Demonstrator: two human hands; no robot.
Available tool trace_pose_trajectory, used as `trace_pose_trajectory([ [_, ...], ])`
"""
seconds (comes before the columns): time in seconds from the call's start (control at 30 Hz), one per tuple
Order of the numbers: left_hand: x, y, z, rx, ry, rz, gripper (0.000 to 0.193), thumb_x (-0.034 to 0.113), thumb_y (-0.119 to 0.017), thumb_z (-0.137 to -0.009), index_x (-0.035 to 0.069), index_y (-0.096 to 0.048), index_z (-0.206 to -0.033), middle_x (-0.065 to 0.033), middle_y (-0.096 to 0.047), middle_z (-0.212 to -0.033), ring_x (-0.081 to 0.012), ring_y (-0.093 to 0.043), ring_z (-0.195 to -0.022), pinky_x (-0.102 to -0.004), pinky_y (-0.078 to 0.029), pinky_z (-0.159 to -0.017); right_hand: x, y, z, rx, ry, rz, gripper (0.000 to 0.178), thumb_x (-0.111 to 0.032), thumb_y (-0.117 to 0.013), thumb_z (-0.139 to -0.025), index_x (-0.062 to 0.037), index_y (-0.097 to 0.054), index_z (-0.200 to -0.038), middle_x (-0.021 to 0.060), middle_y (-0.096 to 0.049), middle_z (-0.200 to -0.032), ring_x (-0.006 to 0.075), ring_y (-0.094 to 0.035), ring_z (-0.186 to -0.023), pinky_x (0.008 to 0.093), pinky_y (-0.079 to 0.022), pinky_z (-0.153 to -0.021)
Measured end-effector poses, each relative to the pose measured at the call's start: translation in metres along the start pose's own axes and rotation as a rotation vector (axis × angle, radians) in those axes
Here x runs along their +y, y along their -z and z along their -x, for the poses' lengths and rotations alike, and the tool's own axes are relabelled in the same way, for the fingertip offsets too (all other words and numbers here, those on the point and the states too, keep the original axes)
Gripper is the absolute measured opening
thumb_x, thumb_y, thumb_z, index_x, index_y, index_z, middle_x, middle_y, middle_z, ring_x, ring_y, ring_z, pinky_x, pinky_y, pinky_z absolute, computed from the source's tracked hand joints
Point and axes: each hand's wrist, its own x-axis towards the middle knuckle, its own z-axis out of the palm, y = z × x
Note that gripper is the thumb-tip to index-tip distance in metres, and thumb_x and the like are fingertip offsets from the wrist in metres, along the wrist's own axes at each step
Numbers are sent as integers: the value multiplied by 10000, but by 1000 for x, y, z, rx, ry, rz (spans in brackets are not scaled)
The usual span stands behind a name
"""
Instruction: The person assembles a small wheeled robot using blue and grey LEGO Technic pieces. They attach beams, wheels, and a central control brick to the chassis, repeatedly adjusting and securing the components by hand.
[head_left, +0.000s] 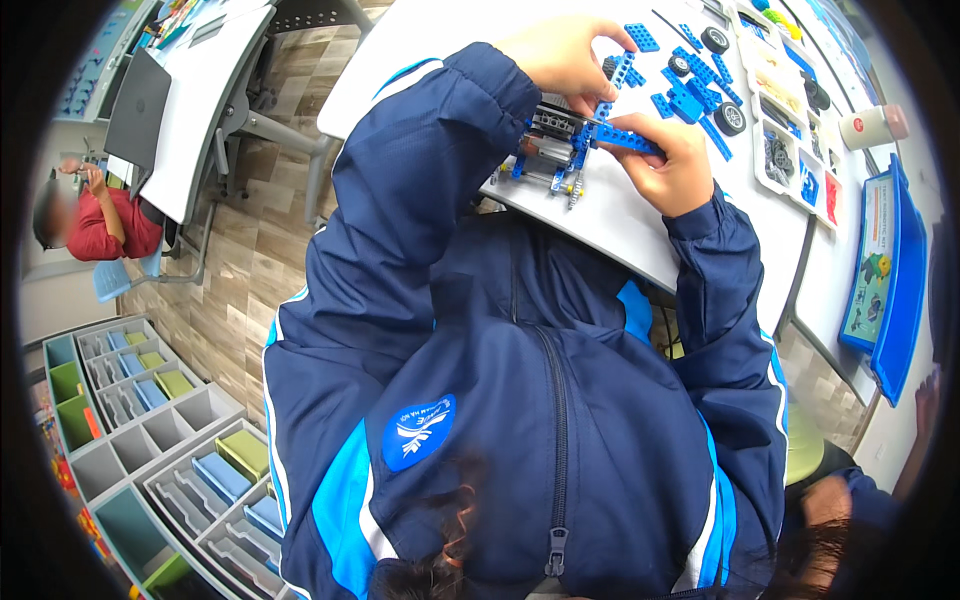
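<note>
A partly built brick model (552,150) of blue, grey and black pieces stands at the near edge of the white table (440,60). My left hand (565,58) reaches over it from behind, thumb and fingers closed on an upright blue beam with holes (622,72). From the right, my right hand (672,165) pinches another blue beam (628,139) that sticks out sideways from the model. The two beams come close together at the model; whether they are joined I cannot tell. Loose blue bricks (690,98) lie just beyond my right hand.
Several black wheels, one a grey-hubbed wheel (730,118), lie among the bricks. A white sorting tray (772,175) of parts runs along the right. Past it are a white bottle (872,126) and a blue bin (905,290). Another person (105,220) sits far left.
</note>
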Motion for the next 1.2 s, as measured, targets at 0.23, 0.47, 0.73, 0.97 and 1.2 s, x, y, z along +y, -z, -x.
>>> trace_pose_trajectory([
  [0.23,-26,5,-4,-86,31,280,559,-18,-703,-837,16,-469,-1343,-149,-670,-794,-202,-683,-628,-317,-575,-545,-2,5,-2,-24,-35,-14,163,22,-751,-784,-16,-716,-939,95,-710,-764,143,-671,-632,270,-505,-585],
  [0.47,-13,-3,-1,87,31,29,572,31,-765,-795,51,-536,-1318,-160,-697,-824,-199,-714,-651,-303,-581,-601,-6,8,-6,-43,-114,-64,128,-20,-785,-790,-16,-734,-908,99,-705,-751,128,-641,-628,259,-486,-602],
  [0.73,-5,1,7,47,20,6,540,13,-714,-837,24,-500,-1332,-136,-680,-855,-179,-711,-706,-278,-598,-648,4,11,-10,-98,-140,-157,157,-28,-793,-789,10,-728,-927,73,-697,-741,88,-600,-627,251,-479,-603],
  [0.97,-9,3,18,7,13,244,570,20,-685,-862,100,-495,-1393,-102,-655,-889,-174,-696,-801,-276,-607,-701,1,21,-13,-174,-307,-96,280,-174,-831,-788,-17,-731,-995,56,-701,-763,75,-549,-590,235,-441,-564],
  [1.2,0,21,54,379,-34,373,600,111,-707,-886,10,-465,-1426,-107,-694,-946,-151,-693,-826,-270,-581,-703,-14,42,-12,-50,-449,-173,264,-82,-790,-792,0,-726,-1035,-27,-613,-710,18,-368,-546,226,-280,-513],
])
